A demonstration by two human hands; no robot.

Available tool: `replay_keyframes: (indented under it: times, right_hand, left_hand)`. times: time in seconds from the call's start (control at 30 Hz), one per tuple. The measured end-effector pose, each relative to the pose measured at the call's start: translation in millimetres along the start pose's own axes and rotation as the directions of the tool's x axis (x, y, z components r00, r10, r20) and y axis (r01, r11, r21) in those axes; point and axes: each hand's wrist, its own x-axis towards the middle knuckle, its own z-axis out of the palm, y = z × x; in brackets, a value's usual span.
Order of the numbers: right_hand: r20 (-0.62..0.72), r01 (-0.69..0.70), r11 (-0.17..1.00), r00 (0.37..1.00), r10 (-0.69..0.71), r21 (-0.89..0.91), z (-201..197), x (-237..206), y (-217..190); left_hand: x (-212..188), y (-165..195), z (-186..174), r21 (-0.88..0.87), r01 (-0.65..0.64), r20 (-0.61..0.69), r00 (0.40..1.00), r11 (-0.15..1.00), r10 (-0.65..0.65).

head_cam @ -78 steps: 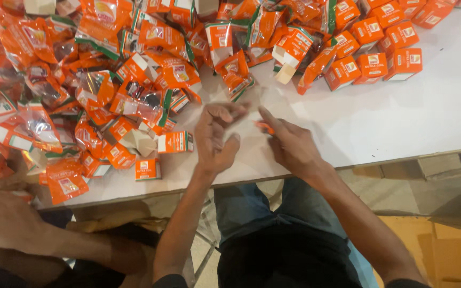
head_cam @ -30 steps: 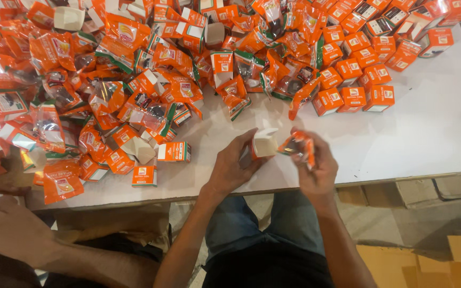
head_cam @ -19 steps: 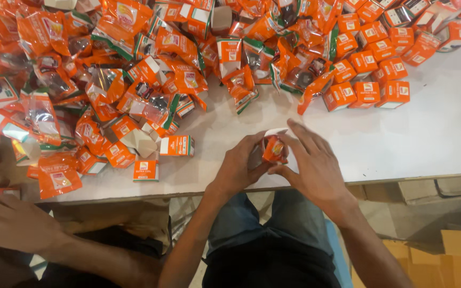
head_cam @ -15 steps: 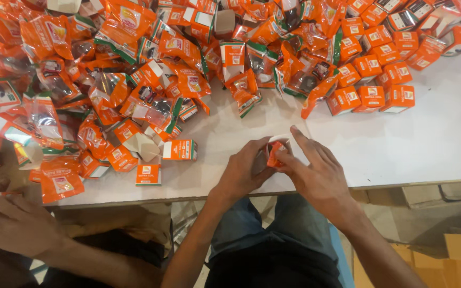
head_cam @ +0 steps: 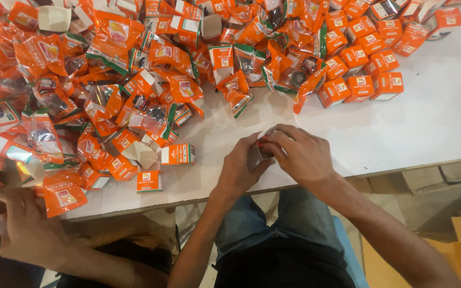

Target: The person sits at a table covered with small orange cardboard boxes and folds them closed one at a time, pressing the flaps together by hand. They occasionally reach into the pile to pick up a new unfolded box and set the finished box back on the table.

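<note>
Small box (head_cam: 259, 151): pinched between both hands, near table (head_cam: 433, 122) edge.
Left hand (head_cam: 239, 169): fingers closed on it.
Right hand (head_cam: 300, 154): gripping its top.
Orange packets (head_cam: 134, 80): heaped far left.

Even overhead light, fairly bright; white surface (head_cam: 428, 117) reads clean, not blown out. Soft short shadows under the left hand (head_cam: 241, 168) and right hand (head_cam: 300, 154), falling toward the near edge. Small glare spots on the shiny orange packets (head_cam: 102, 101), strongest on clear film at far left. Area below the surface edge dim, detail muddy. Slight softness overall; another person's hand (head_cam: 28, 229) at lower left is blurred. Mild wide-angle bending at the corners.
</note>
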Motion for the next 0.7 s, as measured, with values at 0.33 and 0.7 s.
replay_keyframes:
  times: [0.33, 0.7]
  right_hand:
    - [-0.083, 0.286, 0.952, 0.952, -0.296, -0.11, 2, -23, -4]
    - [-0.337, 0.27, 0.86, 0.933, -0.123, 0.433, 37, -35, 10]
  left_hand:
    - [-4, 7, 4, -0.297, 0.207, -0.043, 0.972, 0.932, -0.229]
    - [-7, -3, 20, -0.553, 0.311, -0.141, 0.88, 0.773, -0.454]
